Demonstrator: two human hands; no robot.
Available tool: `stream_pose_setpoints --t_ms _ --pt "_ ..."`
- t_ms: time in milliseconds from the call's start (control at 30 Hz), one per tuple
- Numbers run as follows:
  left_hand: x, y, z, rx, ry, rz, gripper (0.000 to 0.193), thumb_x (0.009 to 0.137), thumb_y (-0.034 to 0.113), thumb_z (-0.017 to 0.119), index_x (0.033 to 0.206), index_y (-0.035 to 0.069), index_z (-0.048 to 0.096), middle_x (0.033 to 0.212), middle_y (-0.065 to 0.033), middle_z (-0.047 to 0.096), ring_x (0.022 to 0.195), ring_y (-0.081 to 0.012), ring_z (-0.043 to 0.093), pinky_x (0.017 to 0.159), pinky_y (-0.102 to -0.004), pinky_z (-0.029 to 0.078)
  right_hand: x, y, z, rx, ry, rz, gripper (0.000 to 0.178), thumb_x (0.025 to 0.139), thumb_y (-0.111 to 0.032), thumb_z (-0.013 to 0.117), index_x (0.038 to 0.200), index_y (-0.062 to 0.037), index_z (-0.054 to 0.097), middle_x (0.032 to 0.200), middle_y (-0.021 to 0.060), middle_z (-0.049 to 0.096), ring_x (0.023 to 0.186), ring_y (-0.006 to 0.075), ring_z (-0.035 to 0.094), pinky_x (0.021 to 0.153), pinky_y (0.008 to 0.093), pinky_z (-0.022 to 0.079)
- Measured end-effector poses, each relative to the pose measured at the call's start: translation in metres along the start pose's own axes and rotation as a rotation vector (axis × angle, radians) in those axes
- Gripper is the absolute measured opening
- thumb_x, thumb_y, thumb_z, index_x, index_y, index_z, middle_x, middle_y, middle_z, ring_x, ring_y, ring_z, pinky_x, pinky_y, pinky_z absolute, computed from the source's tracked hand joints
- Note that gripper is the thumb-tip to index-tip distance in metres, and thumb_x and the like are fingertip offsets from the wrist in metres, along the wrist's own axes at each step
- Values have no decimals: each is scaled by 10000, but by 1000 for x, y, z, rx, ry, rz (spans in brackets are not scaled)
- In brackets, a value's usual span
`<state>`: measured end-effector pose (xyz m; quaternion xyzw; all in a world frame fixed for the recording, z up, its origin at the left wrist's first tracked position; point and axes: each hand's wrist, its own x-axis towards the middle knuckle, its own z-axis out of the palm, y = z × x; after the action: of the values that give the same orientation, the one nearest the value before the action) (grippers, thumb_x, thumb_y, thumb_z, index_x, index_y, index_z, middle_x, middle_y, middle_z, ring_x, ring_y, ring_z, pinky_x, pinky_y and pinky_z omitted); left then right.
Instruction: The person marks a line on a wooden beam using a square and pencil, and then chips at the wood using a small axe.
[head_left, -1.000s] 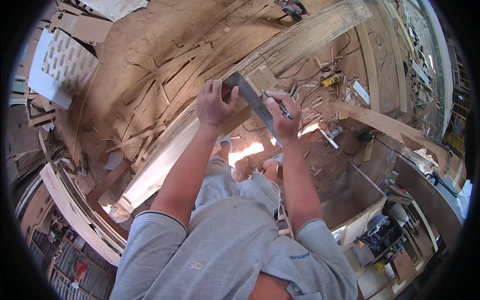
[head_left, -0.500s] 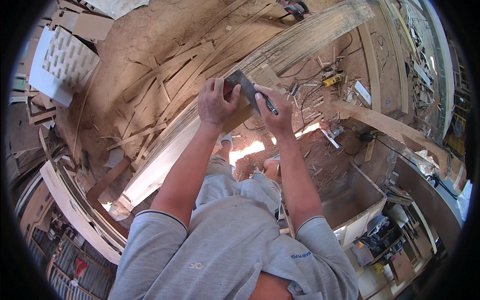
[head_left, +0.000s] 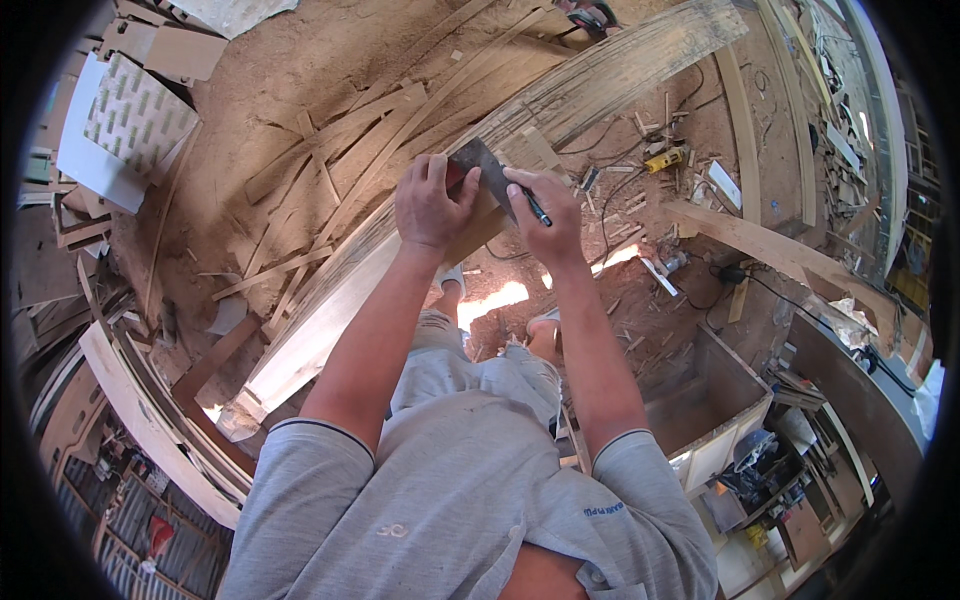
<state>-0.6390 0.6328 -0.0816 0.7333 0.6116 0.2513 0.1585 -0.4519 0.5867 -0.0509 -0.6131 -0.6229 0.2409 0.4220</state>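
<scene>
The metal square (head_left: 488,168) lies over the long wooden plank (head_left: 590,92), between the two hands, its grey blade slanting down toward the right. The left hand (head_left: 432,208) has its fingers curled closed around the red part (head_left: 456,177) near the square's corner; the right hand (head_left: 548,214) has its fingers pinched on a slim dark pen (head_left: 537,206), by the blade, its tip hidden from view. Doing this well likely means pressing the red part firmly to the plank's edge so the blade cannot pivot; whether it sits flush is not clear. The pen would best lean at one steady angle, tip snug along the blade, under light pressure, since a sideways push could shift the square, and any dust trapped beneath could spoil the fit.
</scene>
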Motion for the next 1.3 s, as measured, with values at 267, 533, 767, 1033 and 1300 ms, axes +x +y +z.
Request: stream_pose_setpoints --t_ms 267,533,767,1033,1300 --pt "1 4 0 -9 0 9 406 937 439 773 1045 73 635 994 -152 657 906 -400 677 772 -492 556 7 -4 -2 79 37 86 169 939 -81 708 1081 -45 791 1010 156 774 966 335 739 886 425 577" --pt "0 1 -3 -19 22 6 387 942 420 773 1051 75 635 988 -153 659 887 -401 676 750 -500 550 -44 -4 -33 -46 32 175 147 945 -130 724 1055 -37 752 967 167 754 908 348 721 805 454 567" --pt "-2 5 -2 -26 -18 18 401 949 438 751 1054 72 623 1026 -145 655 948 -383 665 830 -500 538 -92 -4 -15 -117 66 360 348 856 -211 851 1002 -64 572 909 154 657 841 386 685 726 482 542" --pt "-2 -7 15 115 158 200 643 977 438 714 1422 -1 563 1355 -230 656 1286 -428 600 1120 -510 441 -137 -25 -101 -287 743 255 393 813 -164 927 940 -58 570 829 113 612 693 285 614 642 418 515" --pt "15 -85 13 68 108 404 276 946 302 733 1061 51 743 1036 -144 753 952 -354 721 861 -460 589 -344 -49 -214 -35 1033 558 373 849 -114 909 971 -67 559 802 -8 567 713 58 536 617 275 467"
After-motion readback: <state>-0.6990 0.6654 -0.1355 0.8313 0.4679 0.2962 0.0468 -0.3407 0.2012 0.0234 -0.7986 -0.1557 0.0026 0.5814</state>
